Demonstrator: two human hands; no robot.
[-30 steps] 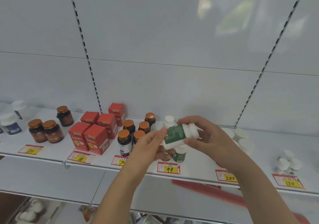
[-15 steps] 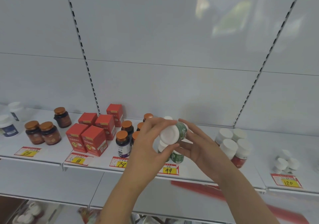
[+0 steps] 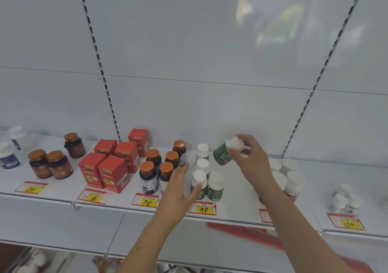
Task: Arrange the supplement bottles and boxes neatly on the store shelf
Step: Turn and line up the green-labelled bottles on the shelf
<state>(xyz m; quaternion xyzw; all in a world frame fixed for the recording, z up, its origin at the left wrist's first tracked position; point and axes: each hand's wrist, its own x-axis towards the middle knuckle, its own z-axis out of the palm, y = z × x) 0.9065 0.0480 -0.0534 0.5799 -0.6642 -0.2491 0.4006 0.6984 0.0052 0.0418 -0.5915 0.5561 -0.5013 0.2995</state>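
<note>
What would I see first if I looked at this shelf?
First you'd see the right hand holding a green bottle by its white cap, tilted in the air above the shelf. Just below it stand more green bottles with white caps, with the open left hand touching the front one. Further left, bright red boxes stand out.

Right hand (image 3: 249,157) grips tilted green bottle (image 3: 223,154) by its white cap, above shelf (image 3: 237,197). Left hand (image 3: 180,190), fingers spread, touches front green bottle (image 3: 198,185) at 7 o'clock of the held one. Red boxes (image 3: 113,167) well off at 9 o'clock.
</note>
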